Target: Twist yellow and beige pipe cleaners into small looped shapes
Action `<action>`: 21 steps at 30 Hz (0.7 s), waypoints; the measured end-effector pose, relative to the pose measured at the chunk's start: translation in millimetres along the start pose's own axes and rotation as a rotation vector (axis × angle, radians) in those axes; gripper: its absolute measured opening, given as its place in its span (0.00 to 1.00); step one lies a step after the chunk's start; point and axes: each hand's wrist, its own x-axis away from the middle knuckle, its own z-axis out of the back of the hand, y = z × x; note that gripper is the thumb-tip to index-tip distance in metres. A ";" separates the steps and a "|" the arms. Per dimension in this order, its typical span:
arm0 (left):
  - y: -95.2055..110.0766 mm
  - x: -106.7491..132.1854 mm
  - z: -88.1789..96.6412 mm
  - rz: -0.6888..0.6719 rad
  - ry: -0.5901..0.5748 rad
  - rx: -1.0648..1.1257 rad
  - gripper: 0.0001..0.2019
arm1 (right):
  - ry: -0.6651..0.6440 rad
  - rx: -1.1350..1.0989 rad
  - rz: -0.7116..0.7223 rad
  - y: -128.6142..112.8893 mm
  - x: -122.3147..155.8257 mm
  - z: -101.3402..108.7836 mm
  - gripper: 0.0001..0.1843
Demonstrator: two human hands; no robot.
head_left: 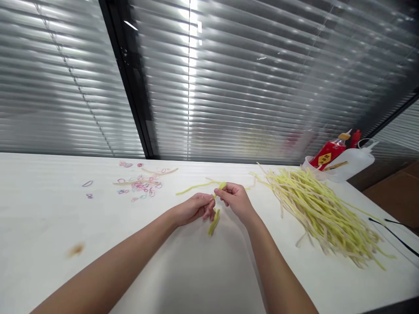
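My left hand (pixel 198 206) and my right hand (pixel 236 199) meet over the middle of the white table (pixel 137 261). Between their fingertips is a bunched yellow-green fuzzy strip (pixel 222 186), gripped by both. One end sticks up at the right fingers; a folded yellow-green length (pixel 214 223) hangs below the left fingers, and whether the two are one piece is hidden by the hand. Both hands are closed in a pinch. A loose yellow-green strand (pixel 191 188) lies on the table just behind the left hand.
To the right spreads a big pile of yellow-green and beige strips (pixel 321 209). Behind it stand a red-labelled bottle (pixel 328 153), a white squeeze bottle (pixel 355 163) and a clear cup (pixel 309 168). Small coloured loops (pixel 142 185) lie scattered at left. Window blinds (pixel 229 87) rise behind the table.
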 end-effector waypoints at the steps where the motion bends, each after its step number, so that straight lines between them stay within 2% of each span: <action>1: -0.4 -0.3 -0.7 -0.003 0.011 -0.009 0.18 | 0.026 0.028 0.009 0.1 0.4 -0.9 0.12; 6: -3.3 -2.1 -4.2 -0.006 0.077 -0.088 0.17 | 0.152 0.186 0.050 2.6 2.0 -4.3 0.13; 9: -4.8 -2.7 -5.8 -0.024 0.111 -0.148 0.18 | 0.160 0.191 0.027 4.7 1.3 -4.6 0.15; 15: -3.2 -1.4 -8.6 -0.015 0.117 -0.291 0.21 | 0.049 0.046 -0.096 6.9 -1.2 -0.9 0.18; 21: -9.2 -2.8 -5.6 -0.046 0.150 -0.253 0.20 | -0.046 -0.015 -0.182 7.6 -2.7 3.1 0.20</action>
